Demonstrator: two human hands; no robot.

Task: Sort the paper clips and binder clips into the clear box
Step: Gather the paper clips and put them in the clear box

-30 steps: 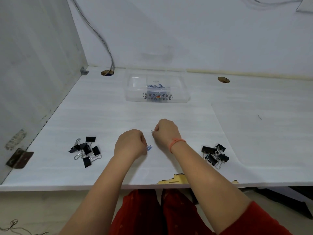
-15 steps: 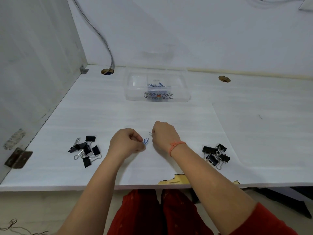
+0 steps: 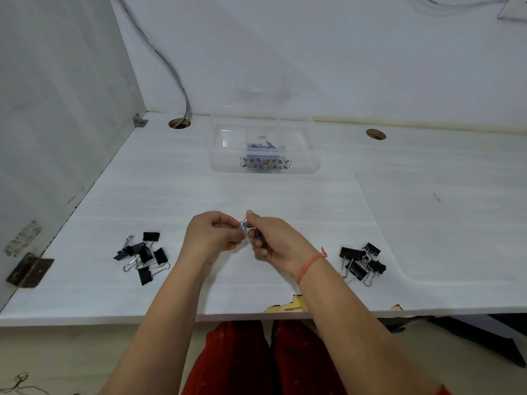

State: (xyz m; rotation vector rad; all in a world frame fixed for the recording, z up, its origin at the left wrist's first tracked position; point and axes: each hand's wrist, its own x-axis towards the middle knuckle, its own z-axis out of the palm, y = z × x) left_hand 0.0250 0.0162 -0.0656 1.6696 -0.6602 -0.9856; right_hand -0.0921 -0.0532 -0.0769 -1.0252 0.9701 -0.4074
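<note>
My left hand and my right hand meet above the middle of the white desk, raised off its surface. A blue paper clip is pinched between the fingertips of both. My right hand also cups several more paper clips in its curled fingers. The clear box stands at the back of the desk, with blue paper clips in its middle compartment. A pile of black binder clips lies to the left of my hands, another pile of binder clips to the right.
A side panel closes the desk on the left, with a metal hinge low on it. Two cable holes sit at the back, a cable rising from the left one. The desk's front edge is chipped.
Both hands have lifted off the desk and turned towards each other. The blue paper clip that lay beside my left hand is now held between the fingertips of both hands.
</note>
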